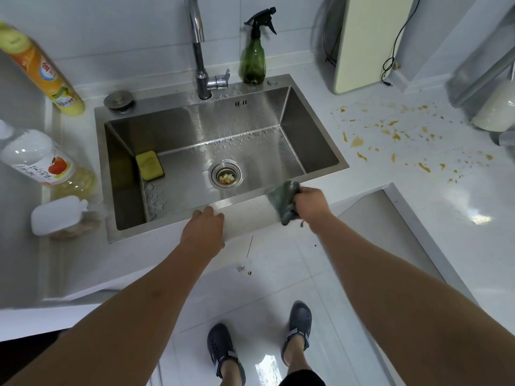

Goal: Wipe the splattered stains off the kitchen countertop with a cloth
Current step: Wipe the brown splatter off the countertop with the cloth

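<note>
Right now the right hand has its fingers curled tight round a bunched grey-green cloth, held at the front right corner of the steel sink. Meanwhile the left hand rests on the sink's front rim, fingers together and bent over the edge, holding nothing. Brown-yellow stains are scattered over the white countertop to the right of the sink, well apart from the cloth.

Right hand grips a grey-green cloth over the sink's front rim; left hand rests on that rim; brown stains spatter the countertop to the right.
</note>
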The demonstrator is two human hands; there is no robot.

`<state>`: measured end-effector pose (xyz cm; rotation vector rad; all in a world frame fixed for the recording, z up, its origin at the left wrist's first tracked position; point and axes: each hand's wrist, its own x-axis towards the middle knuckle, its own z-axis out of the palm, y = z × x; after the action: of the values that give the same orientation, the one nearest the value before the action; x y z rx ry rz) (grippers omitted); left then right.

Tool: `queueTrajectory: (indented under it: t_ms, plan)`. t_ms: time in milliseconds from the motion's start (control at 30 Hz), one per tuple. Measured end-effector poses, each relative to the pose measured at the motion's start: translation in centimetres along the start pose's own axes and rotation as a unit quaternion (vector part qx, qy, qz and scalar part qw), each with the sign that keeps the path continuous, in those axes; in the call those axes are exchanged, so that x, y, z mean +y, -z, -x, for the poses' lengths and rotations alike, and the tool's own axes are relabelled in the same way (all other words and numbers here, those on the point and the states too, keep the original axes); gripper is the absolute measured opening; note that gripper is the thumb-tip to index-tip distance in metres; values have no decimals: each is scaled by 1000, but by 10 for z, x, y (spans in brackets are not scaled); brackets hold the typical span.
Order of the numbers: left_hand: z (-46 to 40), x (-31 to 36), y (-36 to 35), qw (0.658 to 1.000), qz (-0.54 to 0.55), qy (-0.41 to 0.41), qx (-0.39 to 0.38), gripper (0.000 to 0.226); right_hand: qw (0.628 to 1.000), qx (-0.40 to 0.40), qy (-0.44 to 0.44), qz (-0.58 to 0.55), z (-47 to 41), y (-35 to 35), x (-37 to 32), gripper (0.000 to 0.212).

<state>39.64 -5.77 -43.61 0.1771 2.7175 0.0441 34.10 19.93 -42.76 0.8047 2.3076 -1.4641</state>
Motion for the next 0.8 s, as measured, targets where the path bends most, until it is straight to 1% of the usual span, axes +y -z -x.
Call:
queueTrajectory:
  t_ms: [67, 133, 167, 233, 300, 367, 400, 433, 500, 567, 700, 800]
  plan:
    - [0, 0, -1, 1000, 1, 0, 0, 65, 986, 66, 39, 147, -11, 17, 8, 36]
    - [1, 0, 0, 1000, -3, 0, 5, 64, 964, 103, 76, 235, -14, 27, 10, 38]
    - [1, 0, 0, 1000, -5, -2, 7, 63, 957, 120, 91, 247, -15, 30, 8, 38]
    - [1, 0, 0, 1000, -2, -7, 11, 62, 956, 136, 114, 234, -12, 28, 3, 39]
    - [2, -2, 1, 1000, 8, -9, 12, 64, 947, 100, 172, 251, -4, 15, 3, 42]
    - [3, -7, 2, 999, 30, -14, 12, 67, 922, 51, 221, 314, 5, -6, 11, 45]
    - [3, -11, 3, 999, 48, -15, 12, 67, 910, 51, 229, 342, 9, -16, 16, 48]
    - [4, -16, 4, 997, 75, -14, 13, 68, 907, 63, 224, 350, 11, -26, 18, 52]
    - [7, -28, 5, 988, 151, -5, 14, 68, 920, 82, 190, 333, 14, -40, 16, 56]
    - [11, -40, 7, 977, 211, 6, 11, 66, 927, 74, 177, 323, 21, -54, 13, 57]
    - [20, -57, 7, 974, 219, 35, 49, 50, 909, 47, 219, 352, 52, -98, 10, 62]
    - [29, -67, 3, 971, 221, 54, 71, 44, 906, 26, 246, 344, 77, -131, 9, 66]
